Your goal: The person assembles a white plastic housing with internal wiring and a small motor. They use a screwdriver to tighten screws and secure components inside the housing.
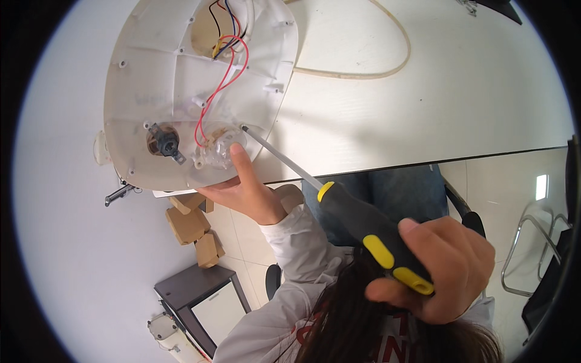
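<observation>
A large white plastic housing (145, 91) lies with its hollow, ribbed inside facing up at the table's left. My left hand (245, 187) grips its near edge, with the thumb pressed on a clear plastic part (221, 151) seated in it. Red wires (213, 97) run from that part to an oval opening at the far end. My right hand (451, 266) is closed round the black and yellow handle of a screwdriver (357, 212). The tip meets the housing just beside the clear part; any screw there is too small to make out. A dark round fitting (164, 144) sits to the left.
The white table (363, 121) has its near edge just below the housing. A pale cable (387, 74) loops across it. Cardboard boxes (189, 224) and a dark cabinet (193, 290) stand on the floor at left. A metal-framed chair (514, 254) is at right.
</observation>
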